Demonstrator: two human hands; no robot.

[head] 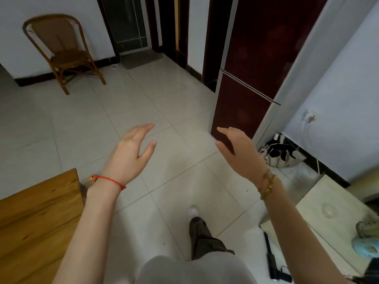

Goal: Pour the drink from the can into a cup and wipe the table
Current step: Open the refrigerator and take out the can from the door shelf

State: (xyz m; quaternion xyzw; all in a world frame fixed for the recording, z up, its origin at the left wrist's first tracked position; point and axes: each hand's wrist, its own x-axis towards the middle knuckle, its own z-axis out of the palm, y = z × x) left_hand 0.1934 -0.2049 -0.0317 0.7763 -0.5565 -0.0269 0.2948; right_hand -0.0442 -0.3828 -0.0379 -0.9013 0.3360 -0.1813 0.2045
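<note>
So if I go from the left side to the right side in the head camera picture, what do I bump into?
Rattan chair → left hand → dark red fridge → black-and-white bag → wall socket.

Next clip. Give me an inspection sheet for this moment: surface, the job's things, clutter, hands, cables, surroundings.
Surface: wooden table corner at lower left, bare where visible; pale counter at lower right.
Job's things: no can, cup or cloth seen.
Clutter: black-and-white bag on the floor by the wall; blurred items at the right edge, unclear.
Hands: left hand and right hand both open, raised over the tiled floor, holding nothing.
Cables: white cord at a wall socket.
Surroundings: rattan chair against the far wall, dark red fridge.
</note>
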